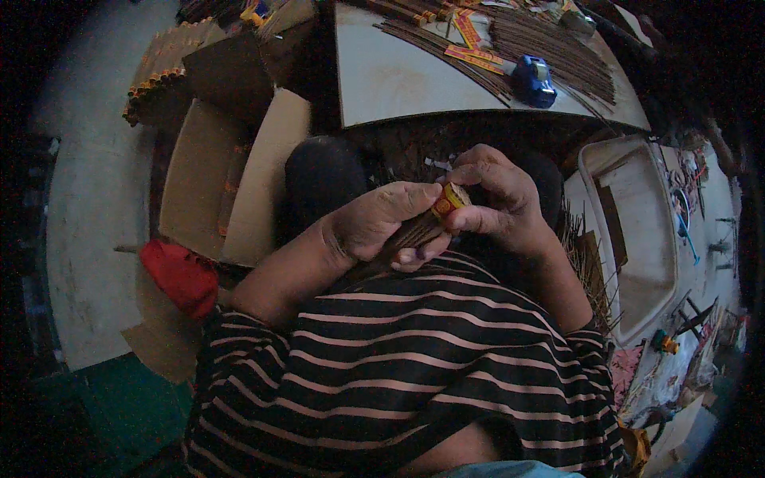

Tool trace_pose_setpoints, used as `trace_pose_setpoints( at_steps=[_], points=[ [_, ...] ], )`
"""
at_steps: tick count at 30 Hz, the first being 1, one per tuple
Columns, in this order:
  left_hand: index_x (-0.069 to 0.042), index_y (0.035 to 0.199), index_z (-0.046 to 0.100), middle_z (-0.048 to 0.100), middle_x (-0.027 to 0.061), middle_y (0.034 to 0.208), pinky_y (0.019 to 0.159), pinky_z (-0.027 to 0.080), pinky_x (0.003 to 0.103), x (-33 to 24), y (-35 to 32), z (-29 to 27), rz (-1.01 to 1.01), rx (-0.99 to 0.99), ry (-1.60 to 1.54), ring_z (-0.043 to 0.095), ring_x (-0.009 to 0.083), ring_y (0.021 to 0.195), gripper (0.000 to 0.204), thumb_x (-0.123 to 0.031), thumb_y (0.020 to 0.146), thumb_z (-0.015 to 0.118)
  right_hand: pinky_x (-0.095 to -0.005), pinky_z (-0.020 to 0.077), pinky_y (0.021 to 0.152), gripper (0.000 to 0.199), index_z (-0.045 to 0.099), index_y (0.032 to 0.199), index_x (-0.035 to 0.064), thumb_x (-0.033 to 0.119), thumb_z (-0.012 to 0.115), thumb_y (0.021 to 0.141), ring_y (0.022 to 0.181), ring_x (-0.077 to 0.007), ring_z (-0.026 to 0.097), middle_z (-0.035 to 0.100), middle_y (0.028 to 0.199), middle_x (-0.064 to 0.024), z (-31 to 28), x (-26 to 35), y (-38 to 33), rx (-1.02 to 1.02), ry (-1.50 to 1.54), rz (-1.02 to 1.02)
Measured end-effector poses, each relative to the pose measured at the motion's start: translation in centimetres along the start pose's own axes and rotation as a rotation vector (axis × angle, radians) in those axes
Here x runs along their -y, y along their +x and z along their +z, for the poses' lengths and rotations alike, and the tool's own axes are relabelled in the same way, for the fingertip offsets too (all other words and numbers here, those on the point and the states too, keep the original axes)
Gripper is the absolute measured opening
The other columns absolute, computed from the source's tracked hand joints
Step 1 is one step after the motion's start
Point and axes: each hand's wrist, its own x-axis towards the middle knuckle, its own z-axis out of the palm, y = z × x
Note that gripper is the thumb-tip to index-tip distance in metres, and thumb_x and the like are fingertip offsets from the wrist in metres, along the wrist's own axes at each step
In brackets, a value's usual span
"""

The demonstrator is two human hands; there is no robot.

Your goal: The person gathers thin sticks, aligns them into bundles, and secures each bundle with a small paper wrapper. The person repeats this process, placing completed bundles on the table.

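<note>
Over my lap, my left hand (370, 219) is closed around a bundle of thin brown incense sticks (416, 232), its thumb lying along the top. A yellow-and-red paper band (448, 204) wraps the bundle's upper right end, where the stick tips show. My right hand (504, 193) pinches that banded end, the thumb on the near side and the curled fingers on the far side. The bundle tilts, its lower part running down into my left palm and partly hidden by the fingers.
Ahead, a white table (374, 80) carries loose incense sticks (550, 48), red-and-yellow labels (476, 57) and a blue tape dispenser (534, 81). An open cardboard box (267, 171) stands left, near a red cloth (182, 279) and stacked bundles (171, 60). A white tub (649, 279) is right.
</note>
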Motion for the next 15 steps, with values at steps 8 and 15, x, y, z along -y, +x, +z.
trace_pose_setpoints(
  at_steps=[8, 15],
  points=[
    [0.000, 0.098, 0.052, 0.055, 0.0025, 0.080, 0.066, 0.043, 0.020, 0.0, 0.7, 1.5, 0.313, -0.382, 0.798, 0.051, 0.0086, 0.072, 0.030, -0.028, 0.093, 0.041, -0.0279, 0.0423, 0.058, 0.034, 0.058, 0.079, 0.0000, 0.024, 0.076, 0.063, 0.067, -0.0187, 0.052, 0.051, 0.071, -0.0074, -0.1, 1.1, -0.3, -0.061, 0.000, 0.235],
    [0.001, 0.097, 0.055, 0.055, 0.0012, 0.079, 0.066, 0.042, 0.020, -1.2, 0.2, 1.7, 0.155, -0.283, 0.871, 0.048, 0.0061, 0.073, 0.032, -0.028, 0.093, 0.041, -0.0283, 0.0408, 0.055, 0.037, 0.056, 0.076, -0.0003, 0.027, 0.077, 0.062, 0.064, -0.0194, 0.051, 0.050, 0.069, -0.0080, -0.4, 1.5, -0.3, -0.038, -0.085, 0.235]
  ],
)
